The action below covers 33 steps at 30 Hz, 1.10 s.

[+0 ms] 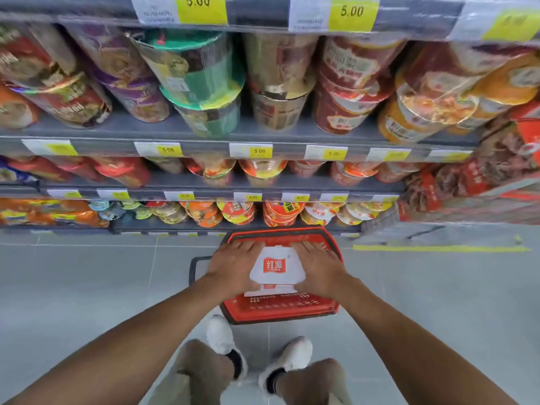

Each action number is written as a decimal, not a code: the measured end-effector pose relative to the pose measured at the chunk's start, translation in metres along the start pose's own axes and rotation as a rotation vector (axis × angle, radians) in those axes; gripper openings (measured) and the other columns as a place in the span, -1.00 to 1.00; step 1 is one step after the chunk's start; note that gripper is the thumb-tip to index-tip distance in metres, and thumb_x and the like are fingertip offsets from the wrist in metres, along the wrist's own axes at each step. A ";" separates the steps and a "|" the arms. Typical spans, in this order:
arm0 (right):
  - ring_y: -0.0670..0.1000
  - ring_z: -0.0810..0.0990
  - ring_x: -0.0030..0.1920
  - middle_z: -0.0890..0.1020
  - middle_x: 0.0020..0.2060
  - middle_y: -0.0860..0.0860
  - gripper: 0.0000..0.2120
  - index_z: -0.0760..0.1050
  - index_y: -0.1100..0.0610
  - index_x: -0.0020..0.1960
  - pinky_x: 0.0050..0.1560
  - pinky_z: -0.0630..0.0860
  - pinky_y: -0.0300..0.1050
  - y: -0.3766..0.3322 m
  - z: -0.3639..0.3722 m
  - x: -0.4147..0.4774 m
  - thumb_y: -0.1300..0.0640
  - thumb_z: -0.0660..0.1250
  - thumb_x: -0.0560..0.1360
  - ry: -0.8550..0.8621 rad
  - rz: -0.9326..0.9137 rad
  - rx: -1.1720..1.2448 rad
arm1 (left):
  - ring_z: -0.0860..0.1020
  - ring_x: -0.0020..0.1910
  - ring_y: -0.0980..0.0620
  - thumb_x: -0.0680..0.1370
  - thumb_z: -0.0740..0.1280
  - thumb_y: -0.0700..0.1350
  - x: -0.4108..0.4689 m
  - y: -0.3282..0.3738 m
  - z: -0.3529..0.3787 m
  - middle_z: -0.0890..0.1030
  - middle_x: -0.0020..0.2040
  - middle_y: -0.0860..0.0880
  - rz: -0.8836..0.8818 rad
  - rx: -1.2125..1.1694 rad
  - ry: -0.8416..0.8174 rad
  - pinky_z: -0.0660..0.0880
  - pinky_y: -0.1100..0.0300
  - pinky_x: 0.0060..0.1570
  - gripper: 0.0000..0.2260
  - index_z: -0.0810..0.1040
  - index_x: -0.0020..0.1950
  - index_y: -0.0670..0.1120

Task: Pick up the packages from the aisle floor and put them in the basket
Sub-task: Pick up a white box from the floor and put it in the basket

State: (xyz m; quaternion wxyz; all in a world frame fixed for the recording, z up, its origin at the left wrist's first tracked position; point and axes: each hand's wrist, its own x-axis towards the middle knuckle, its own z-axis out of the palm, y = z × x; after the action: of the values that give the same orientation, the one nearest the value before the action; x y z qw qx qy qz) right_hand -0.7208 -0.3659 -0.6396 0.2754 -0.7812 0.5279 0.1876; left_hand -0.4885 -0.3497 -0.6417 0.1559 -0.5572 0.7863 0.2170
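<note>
**A:** Where is the package (277,267) kept right now?

**B:** It is held just over the red basket (280,312). The basket is set on the floor, close to the shelves (204,141) full of noodle cups. The package is not yet laid down inside, as far as can be seen.

**A:** How are the hands placed?

**B:** The left hand (233,267) is clamped on the left side of the package, and the right hand (320,267) on the right side. The fingers are laid along the far part. The thumbs are tucked at the near edge.

**A:** How is it likely to feel?

**B:** It is probably light and flat, and a bit stiff, like a thin box or a packed bag. The white skin looks smooth, so it may be slipped out of a weak hold. It is best held by its two sides, as it is held now.

**A:** Which way is it pointed?

**B:** The flat face is turned up. The red label can be read from the person's side, so the top is pointed away, at the shelves. The long way seems to be run from the person to the shelves. The side edges are hidden by the hands, so that cannot be told for sure.
</note>
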 end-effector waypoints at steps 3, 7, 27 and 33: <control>0.09 0.27 0.54 0.31 0.54 0.00 0.02 0.07 0.01 0.64 0.43 0.41 0.17 0.017 0.024 0.035 -0.13 0.58 0.38 0.028 -0.023 0.015 | 0.31 0.49 -0.04 0.36 0.47 0.35 0.032 -0.007 0.031 0.33 0.53 0.05 -0.027 0.011 0.030 0.22 -0.02 0.50 -0.05 0.12 0.60 0.05; 0.10 0.18 0.58 0.21 0.60 0.00 0.02 0.00 0.03 0.66 0.43 0.37 0.21 0.038 0.066 0.083 -0.11 0.55 0.43 0.032 -0.036 -0.035 | 0.27 0.53 -0.05 0.39 0.46 0.33 0.075 -0.015 0.086 0.27 0.57 0.02 -0.072 0.035 0.039 0.15 -0.04 0.54 -0.05 0.09 0.62 0.03; 0.12 0.21 0.57 0.27 0.57 0.00 0.01 0.09 0.03 0.65 0.54 0.29 0.14 0.121 0.339 0.303 -0.05 0.60 0.38 -0.031 -0.017 -0.005 | 0.31 0.42 -0.13 0.38 0.51 0.27 0.253 -0.062 0.378 0.29 0.45 -0.08 -0.122 0.075 -0.058 0.45 -0.04 0.22 -0.10 0.16 0.57 0.00; 0.09 0.15 0.63 0.18 0.64 0.00 0.06 0.02 -0.01 0.68 0.57 0.26 0.14 0.129 0.349 0.325 -0.12 0.59 0.40 -0.112 -0.036 -0.013 | 0.26 0.49 -0.17 0.37 0.53 0.26 0.264 -0.076 0.389 0.27 0.52 -0.10 -0.117 -0.008 -0.115 0.43 -0.11 0.34 -0.09 0.19 0.59 0.00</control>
State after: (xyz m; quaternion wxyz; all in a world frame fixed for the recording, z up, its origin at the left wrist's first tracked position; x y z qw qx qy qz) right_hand -0.7205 -0.4190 -1.1306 0.3027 -0.7807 0.4961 0.2296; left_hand -0.5028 -0.3844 -1.1162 0.2110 -0.5895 0.7412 0.2420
